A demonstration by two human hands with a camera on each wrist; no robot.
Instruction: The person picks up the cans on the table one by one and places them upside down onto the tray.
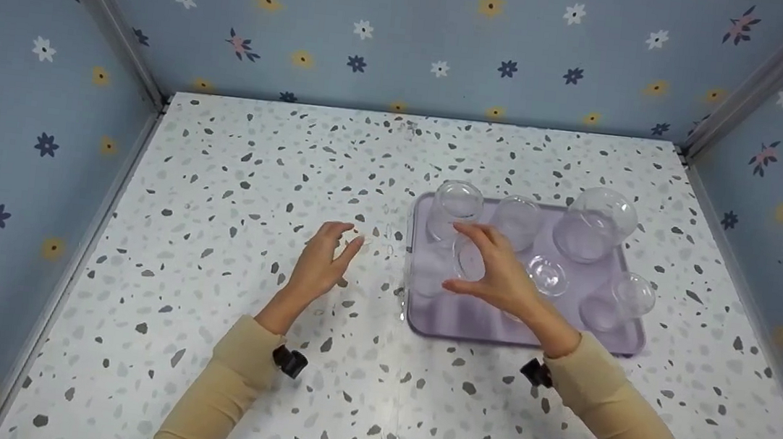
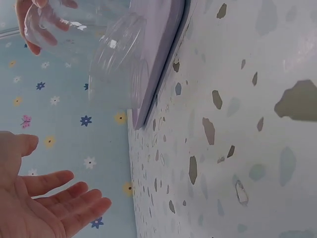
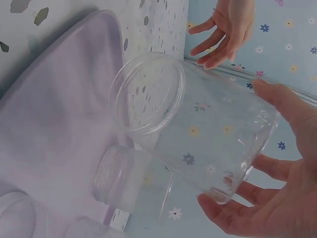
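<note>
My right hand (image 1: 502, 278) is over the lilac tray (image 1: 453, 320), thumb and fingers curled around one end of a clear jar (image 3: 198, 129). The jar's round, ridged rim points toward the tray in the right wrist view. Beside it, another clear jar (image 3: 119, 178) stands on the tray. To the left of the tray, my left hand (image 1: 320, 259) hovers over the table with its fingers apart and holds nothing. The left wrist view shows this left hand (image 2: 49, 198) palm up to the camera, with a clear jar (image 2: 114, 74) on the tray beyond it.
More clear containers are on the tray: one at the back left (image 1: 459, 201), a large one at the back right (image 1: 594, 226), a small one at the right edge (image 1: 634, 294) and a low one in the middle (image 1: 547, 274). Flower-patterned walls (image 1: 410, 40) border the speckled table (image 1: 260, 155).
</note>
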